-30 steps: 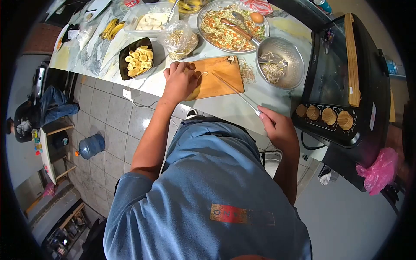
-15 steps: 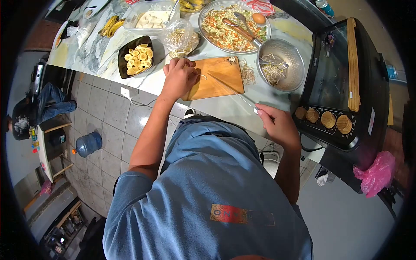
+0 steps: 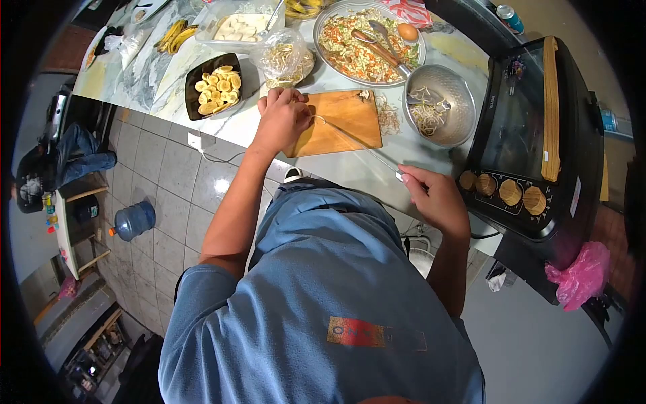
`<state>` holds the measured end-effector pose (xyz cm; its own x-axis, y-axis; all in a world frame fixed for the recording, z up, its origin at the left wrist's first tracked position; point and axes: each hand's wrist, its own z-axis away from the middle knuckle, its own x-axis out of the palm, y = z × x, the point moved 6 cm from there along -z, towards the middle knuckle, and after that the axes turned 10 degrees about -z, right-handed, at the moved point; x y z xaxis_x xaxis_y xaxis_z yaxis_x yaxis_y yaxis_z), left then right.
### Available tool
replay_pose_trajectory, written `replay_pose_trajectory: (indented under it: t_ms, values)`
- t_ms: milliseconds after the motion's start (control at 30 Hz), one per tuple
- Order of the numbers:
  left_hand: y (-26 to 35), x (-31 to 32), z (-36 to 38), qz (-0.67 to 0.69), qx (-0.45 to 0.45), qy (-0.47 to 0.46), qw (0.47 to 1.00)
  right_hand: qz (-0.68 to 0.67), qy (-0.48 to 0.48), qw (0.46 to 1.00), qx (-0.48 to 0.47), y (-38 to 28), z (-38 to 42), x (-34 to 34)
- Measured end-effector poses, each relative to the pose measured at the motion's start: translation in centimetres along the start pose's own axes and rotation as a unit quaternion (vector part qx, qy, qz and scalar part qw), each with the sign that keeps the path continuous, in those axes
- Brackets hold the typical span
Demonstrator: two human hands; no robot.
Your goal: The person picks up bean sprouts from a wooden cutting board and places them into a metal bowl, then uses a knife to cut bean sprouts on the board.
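Head: right hand (image 3: 437, 198) grips knife (image 3: 373, 151); left hand (image 3: 279, 120) curled over board (image 3: 351, 111) edge, hold unclear.

Knife (image 3: 367, 146) partly hidden by right hand (image 3: 437, 200); plate (image 3: 151, 9), upper bananas (image 3: 306, 9) cut off at top

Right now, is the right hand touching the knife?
Touching. The head view shows the right hand with thumb and fingers closed on the handle end of the knife, no gap visible between them.
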<state>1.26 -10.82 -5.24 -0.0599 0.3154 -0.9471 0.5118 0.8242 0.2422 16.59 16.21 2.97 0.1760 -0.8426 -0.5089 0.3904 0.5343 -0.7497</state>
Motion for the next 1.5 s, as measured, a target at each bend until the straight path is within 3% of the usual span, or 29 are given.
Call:
replay_pose_trajectory:
  t_ms: [433,600,800,933,1133,1333,1433,1500]
  values:
    - [0.0,-0.1,-0.2,0.001,0.002,-0.017,1.000,0.017,0.002,1.000,0.018,-0.4,-0.1,0.2]
    - [0.0,0.1,-0.3,-0.001,-0.001,-0.024,1.000,0.025,-0.006,0.997,0.066,-1.0,0.0,0.0]
    - [0.0,0.3,-0.4,-0.001,0.007,-0.021,1.000,0.079,0.013,0.996,0.025,-2.8,0.4,0.4]
    - [0.3,-0.3,-0.4,0.007,0.014,-0.028,0.999,0.079,0.007,0.996,0.049,-3.7,0.7,0.5]
    - [-0.5,-0.2,-0.5,0.032,0.017,-0.009,0.999,0.054,0.022,0.995,0.083,-3.0,2.0,-0.1]
    - [-0.4,-1.3,-0.8,0.075,0.044,0.020,0.996,0.001,0.095,0.987,0.126,-1.6,3.5,-0.8]
    - [-0.6,-1.5,-0.9,0.101,0.043,0.002,0.994,-0.015,0.131,0.987,0.096,-1.4,4.0,-0.6]
    - [-1.0,-1.6,-0.9,0.167,0.010,-0.019,0.986,-0.058,0.097,0.990,0.084,-1.1,4.1,0.6]
